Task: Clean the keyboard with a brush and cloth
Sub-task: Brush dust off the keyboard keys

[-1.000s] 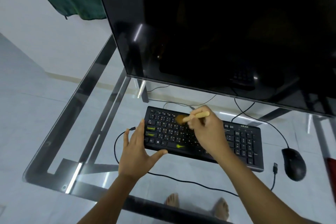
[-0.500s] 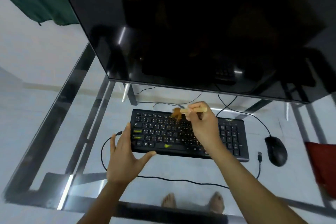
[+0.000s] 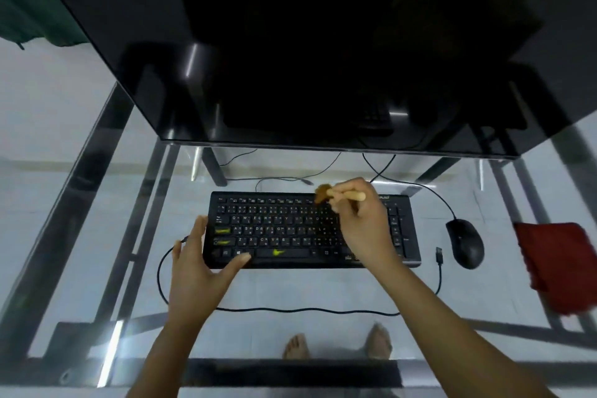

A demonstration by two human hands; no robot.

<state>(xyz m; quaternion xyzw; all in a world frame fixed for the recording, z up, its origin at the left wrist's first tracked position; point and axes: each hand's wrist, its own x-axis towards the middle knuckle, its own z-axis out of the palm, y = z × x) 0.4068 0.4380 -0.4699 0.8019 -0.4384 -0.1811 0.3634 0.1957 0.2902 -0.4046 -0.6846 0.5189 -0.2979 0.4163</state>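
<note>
A black keyboard (image 3: pixel 290 229) with yellow marks on some keys lies on the glass table (image 3: pixel 97 236). My right hand (image 3: pixel 365 229) grips a small wooden-handled brush (image 3: pixel 339 194), its brown bristles touching the top key row right of centre. My left hand (image 3: pixel 203 265) braces the keyboard's left end, fingers spread along the side and thumb on the front edge. A dark red cloth (image 3: pixel 562 265) lies at the table's right edge.
A large black monitor (image 3: pixel 307 42) overhangs the table behind the keyboard. A black mouse (image 3: pixel 465 242) sits right of the keyboard, with a loose USB plug (image 3: pixel 438 254) and cable (image 3: pixel 307 310) in front. Bare feet show through the glass.
The brush has swept to the right along the upper keys and up to the top row. My left hand stays at the keyboard's left end. The view has tilted, bringing the red cloth in.
</note>
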